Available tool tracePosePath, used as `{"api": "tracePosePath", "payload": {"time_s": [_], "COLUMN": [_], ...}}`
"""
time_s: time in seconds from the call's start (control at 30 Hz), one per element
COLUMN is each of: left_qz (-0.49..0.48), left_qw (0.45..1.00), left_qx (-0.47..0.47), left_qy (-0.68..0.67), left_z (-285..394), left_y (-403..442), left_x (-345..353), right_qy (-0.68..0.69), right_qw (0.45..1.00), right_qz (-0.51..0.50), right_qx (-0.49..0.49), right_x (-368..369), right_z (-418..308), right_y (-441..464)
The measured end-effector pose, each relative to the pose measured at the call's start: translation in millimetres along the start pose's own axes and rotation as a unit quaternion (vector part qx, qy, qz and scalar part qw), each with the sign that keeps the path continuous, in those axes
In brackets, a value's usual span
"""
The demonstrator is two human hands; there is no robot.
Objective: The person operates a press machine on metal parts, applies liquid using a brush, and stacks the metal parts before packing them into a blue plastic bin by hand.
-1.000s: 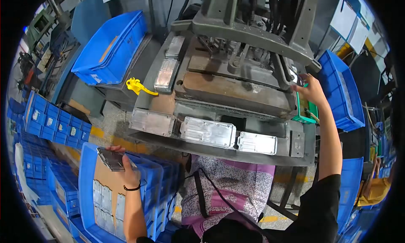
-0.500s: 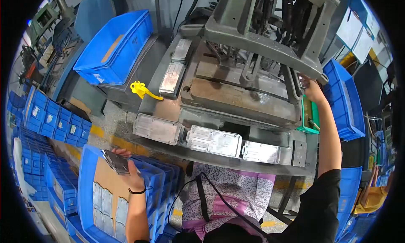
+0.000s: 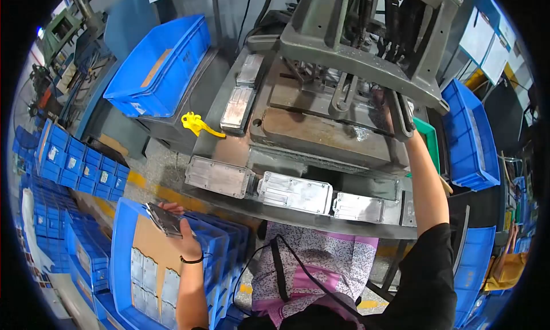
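Note:
My left hand grips a dark metal plate over a blue crate at the lower left, in which several flat metal parts lie on cardboard. My right hand reaches in behind a metal arm of the press; its fingers are mostly hidden, and what they hold cannot be made out. Along the front ledge lie a dull metal housing, a shiny one and a smaller one. Two more housings sit left of the press bed.
A yellow tool hangs at the bench's left edge. Blue bins stand at the back left and right. A green tray is beside my right forearm. Part of another person shows at the far right.
My right hand has moved left from beside the green tray to behind the metal arm. My left hand still holds the plate, now tilted more. The view has shifted slightly.

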State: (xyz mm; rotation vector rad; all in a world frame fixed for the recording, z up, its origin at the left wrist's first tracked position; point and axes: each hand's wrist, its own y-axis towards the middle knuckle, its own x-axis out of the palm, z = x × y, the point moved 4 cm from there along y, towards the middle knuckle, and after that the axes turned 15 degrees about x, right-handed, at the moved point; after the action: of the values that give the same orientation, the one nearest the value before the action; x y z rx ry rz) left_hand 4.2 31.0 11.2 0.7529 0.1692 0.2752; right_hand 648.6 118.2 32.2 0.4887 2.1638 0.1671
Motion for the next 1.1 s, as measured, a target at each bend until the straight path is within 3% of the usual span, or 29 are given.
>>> {"api": "tracePosePath", "payload": {"time_s": [0.03, 0.1, 0.13, 0.2, 0.23, 0.27, 0.3, 0.37, 0.4, 0.43, 0.47, 0.5, 0.53, 0.6, 0.63, 0.67, 0.7, 0.77, 0.9, 1.0, 1.1], "left_qz": [0.006, 0.005, 0.010, 0.007, 0.003, 0.008, 0.011, -0.031, -0.025, -0.045, -0.161, -0.074, -0.194, -0.212, -0.283, -0.333, -0.321, -0.292, -0.303, -0.375, -0.380], "left_qw": [1.000, 1.000, 1.000, 1.000, 0.999, 0.999, 1.000, 0.998, 0.998, 0.997, 0.987, 0.982, 0.974, 0.958, 0.946, 0.918, 0.934, 0.951, 0.937, 0.883, 0.891], "left_qx": [-0.007, 0.000, 0.007, 0.021, 0.032, 0.029, 0.021, 0.043, 0.054, 0.026, 0.017, -0.021, 0.000, -0.076, -0.103, -0.177, -0.095, -0.075, -0.148, -0.259, -0.200], "left_qy": [-0.005, -0.004, -0.004, -0.015, -0.023, -0.016, -0.010, -0.017, -0.008, -0.055, -0.018, -0.173, -0.120, -0.175, -0.121, -0.124, -0.128, -0.075, -0.095, -0.112, -0.146], "left_z": [-2, -4, -5, -6, -5, -5, -6, -2, 12, 29, 41, 62, 78, 94, 115, 129, 133, 135, 132, 131, 137], "left_y": [-1, -4, -3, -1, -3, -6, -7, -7, -7, -10, -13, -25, -29, -66, -68, -80, -99, -125, -134, -131, -123], "left_x": [-2, -5, -5, -5, -5, -5, -4, -2, 5, 14, 20, 45, 59, 95, 108, 117, 122, 124, 105, 95, 88], "right_qy": [0.002, 0.030, 0.109, 0.108, 0.098, -0.014, -0.012, 0.077, 0.162, 0.159, 0.153, 0.225, 0.228, 0.236, 0.187, 0.221, 0.269, 0.277, 0.316, 0.299, 0.394], "right_qw": [1.000, 0.992, 0.994, 0.979, 0.983, 0.981, 0.980, 0.971, 0.961, 0.961, 0.971, 0.969, 0.974, 0.962, 0.957, 0.923, 0.890, 0.866, 0.849, 0.862, 0.838], "right_qz": [0.002, -0.066, -0.015, 0.068, 0.084, 0.169, 0.189, 0.180, 0.194, 0.185, 0.165, 0.088, 0.013, -0.136, -0.220, -0.315, -0.368, -0.416, -0.422, -0.410, -0.376], "right_qx": [0.004, 0.101, -0.008, 0.162, 0.133, 0.094, 0.066, 0.138, 0.109, 0.129, 0.077, 0.044, 0.008, 0.017, -0.023, -0.027, -0.006, 0.021, 0.035, 0.008, 0.047], "right_x": [1, 5, -10, -17, -27, -44, -52, -70, -66, -67, -63, -50, -37, -1, 16, 34, 52, 71, 90, 95, 105], "right_z": [2, 0, -18, -10, -16, -46, -45, -98, -114, -134, -156, -167, -201, -230, -243, -262, -270, -279, -276, -282, -273], "right_y": [-2, -3, -30, -61, -75, -98, -113, -142, -155, -171, -185, -199, -211, -237, -246, -250, -258, -270, -285, -290, -299]}}
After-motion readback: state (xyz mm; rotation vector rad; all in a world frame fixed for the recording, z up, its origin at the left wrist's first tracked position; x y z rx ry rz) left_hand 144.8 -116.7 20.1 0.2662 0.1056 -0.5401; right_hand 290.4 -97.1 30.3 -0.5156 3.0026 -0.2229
